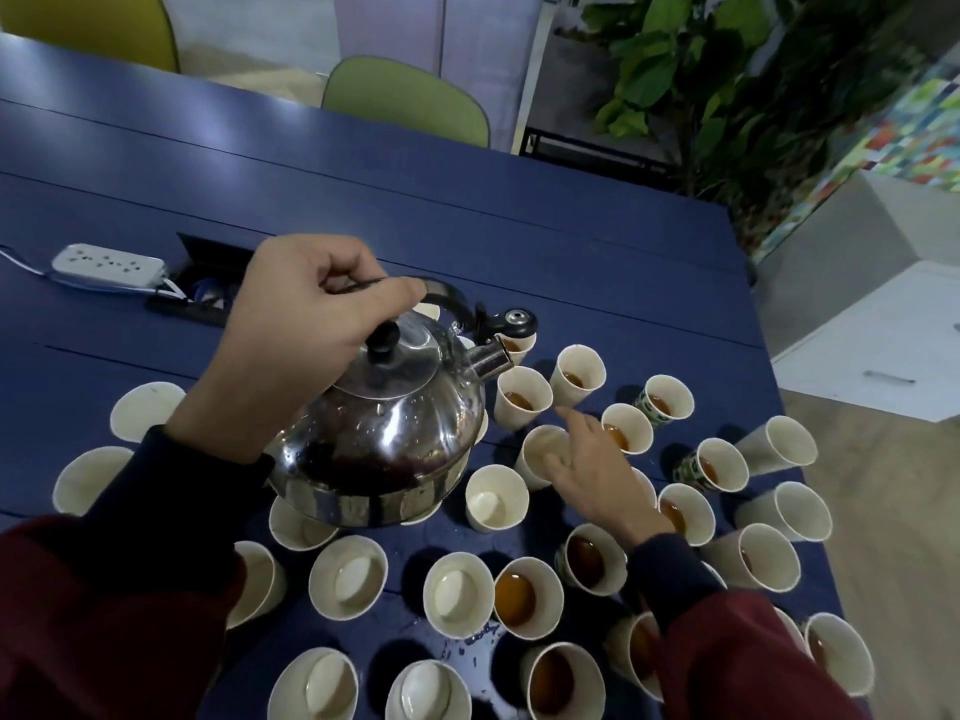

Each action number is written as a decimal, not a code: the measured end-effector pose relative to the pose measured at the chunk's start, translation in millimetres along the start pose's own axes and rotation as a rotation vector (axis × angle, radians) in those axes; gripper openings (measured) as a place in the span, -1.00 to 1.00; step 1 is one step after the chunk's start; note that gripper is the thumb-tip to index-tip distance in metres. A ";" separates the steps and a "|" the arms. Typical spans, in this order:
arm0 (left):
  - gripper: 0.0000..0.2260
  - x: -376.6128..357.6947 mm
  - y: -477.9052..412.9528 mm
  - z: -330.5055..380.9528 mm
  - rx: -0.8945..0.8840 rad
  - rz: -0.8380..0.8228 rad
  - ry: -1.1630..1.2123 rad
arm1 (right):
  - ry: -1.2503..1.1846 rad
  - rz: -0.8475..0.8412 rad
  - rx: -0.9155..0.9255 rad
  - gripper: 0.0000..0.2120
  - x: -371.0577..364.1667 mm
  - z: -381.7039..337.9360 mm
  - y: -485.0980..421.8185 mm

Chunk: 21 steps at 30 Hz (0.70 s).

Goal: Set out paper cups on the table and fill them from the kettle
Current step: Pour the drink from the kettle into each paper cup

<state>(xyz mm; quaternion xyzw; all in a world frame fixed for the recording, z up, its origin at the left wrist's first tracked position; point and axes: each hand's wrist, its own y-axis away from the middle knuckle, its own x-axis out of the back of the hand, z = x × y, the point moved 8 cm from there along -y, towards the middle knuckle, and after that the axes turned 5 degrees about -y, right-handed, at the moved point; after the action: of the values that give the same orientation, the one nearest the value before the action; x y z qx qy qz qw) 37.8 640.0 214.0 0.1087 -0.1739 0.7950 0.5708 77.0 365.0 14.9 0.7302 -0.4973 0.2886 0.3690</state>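
Blue tabletop (363,200) is carrying a crowd of paper cups (457,595), some holding brown liquid. The left hand (306,330) is clenching its fingers around the handle of a steel kettle (384,439) lifted above them, while the right hand (597,475) is touching an empty cup (537,446) with loosely extended fingers.

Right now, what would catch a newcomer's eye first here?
A shiny steel kettle, gripped by its handle in the left hand, hangs over the blue table. Paper cups crowd around it: many at right hold brown liquid, those at left are empty. The right hand reaches among them.
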 end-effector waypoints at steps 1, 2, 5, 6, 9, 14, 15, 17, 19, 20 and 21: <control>-0.75 -1.7 1.4 0.3 0.004 -0.009 0.007 | 0.010 -0.009 0.010 -0.35 -1.1 0.3 4.7; -0.75 -3.3 2.9 1.2 0.006 -0.018 0.014 | 0.025 -0.033 0.029 -0.29 -4.4 -0.6 8.1; -0.74 -6.1 7.1 2.3 -0.001 -0.036 0.021 | 0.125 -0.091 0.088 -0.11 -15.7 -3.7 10.5; -0.74 -7.0 9.1 3.5 -0.008 -0.043 0.021 | 0.166 -0.078 0.102 -0.10 -17.0 -4.3 9.9; -0.74 -11.5 13.9 5.4 -0.016 -0.066 0.032 | 0.220 -0.019 0.112 -0.19 -18.6 -2.3 6.0; -0.76 -16.9 22.6 11.1 -0.041 -0.102 -0.011 | 0.062 0.129 0.050 -0.31 -7.6 8.1 16.2; -0.77 -18.1 23.6 11.6 -0.041 -0.110 -0.024 | -0.004 0.168 0.035 -0.30 -3.0 9.4 19.6; -0.76 -21.6 25.2 12.8 -0.034 -0.128 -0.038 | -0.149 0.258 0.011 -0.30 9.2 8.8 28.1; -0.72 -25.8 27.9 16.3 -0.041 -0.146 -0.050 | -0.307 0.327 0.002 -0.34 19.3 3.6 39.0; -0.71 -28.3 29.0 17.9 -0.048 -0.155 -0.050 | -0.392 0.344 0.008 -0.35 22.5 0.1 44.8; -0.70 -30.3 29.5 18.4 -0.052 -0.159 -0.051 | -0.473 0.353 0.020 -0.37 23.7 -3.1 49.6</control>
<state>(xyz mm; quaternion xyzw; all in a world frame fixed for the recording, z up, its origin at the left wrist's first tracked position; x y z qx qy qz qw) 19.3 597.8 215.1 0.1277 -0.1998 0.7395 0.6300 38.2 343.9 47.9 0.6829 -0.6860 0.1751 0.1798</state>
